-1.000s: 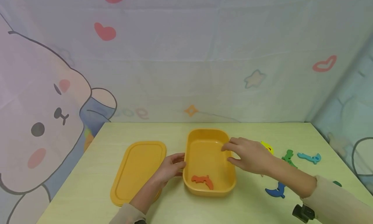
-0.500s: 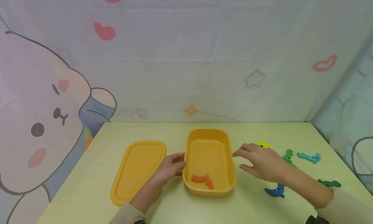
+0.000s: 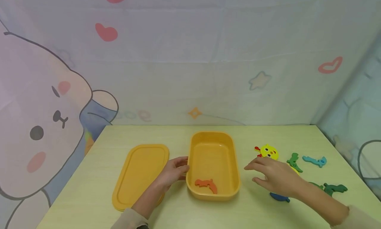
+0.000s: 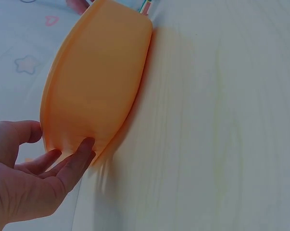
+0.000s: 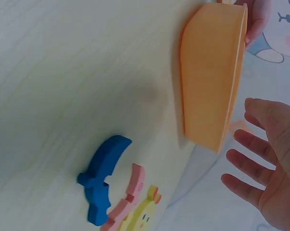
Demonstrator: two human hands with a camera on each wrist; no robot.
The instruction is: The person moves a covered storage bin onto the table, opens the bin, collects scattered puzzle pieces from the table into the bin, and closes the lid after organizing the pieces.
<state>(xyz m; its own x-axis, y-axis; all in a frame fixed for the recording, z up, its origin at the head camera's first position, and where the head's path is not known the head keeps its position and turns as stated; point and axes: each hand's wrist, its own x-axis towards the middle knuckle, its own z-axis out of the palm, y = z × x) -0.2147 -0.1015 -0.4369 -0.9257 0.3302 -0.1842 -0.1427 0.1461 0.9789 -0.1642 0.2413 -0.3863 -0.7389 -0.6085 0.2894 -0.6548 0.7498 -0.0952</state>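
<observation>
An open yellow plastic box (image 3: 208, 156) stands on the table with a flat orange shaped piece (image 3: 205, 183) lying in its near end. My left hand (image 3: 174, 172) rests against the box's left side; in the left wrist view its fingertips (image 4: 88, 142) touch the wall and the thumb is at the rim. To the right of the box, my right hand (image 3: 275, 176) hovers, fingers spread and loosely bent, holding nothing. A yellow chick-faced piece (image 3: 269, 152) lies just beyond it. A blue curved piece (image 5: 97, 187) and a pink one (image 5: 135, 180) lie below it.
A yellow lid (image 3: 141, 174) lies flat left of the box. Farther right are a green piece (image 3: 294, 162), a light-blue piece (image 3: 315, 161) and a dark green piece (image 3: 334, 188). A printed cloth (image 3: 190, 57) hangs behind the table.
My right hand has moved right, from over the box's right rim to above the loose pieces, uncovering the chick-faced piece. My left hand and the box have stayed in place.
</observation>
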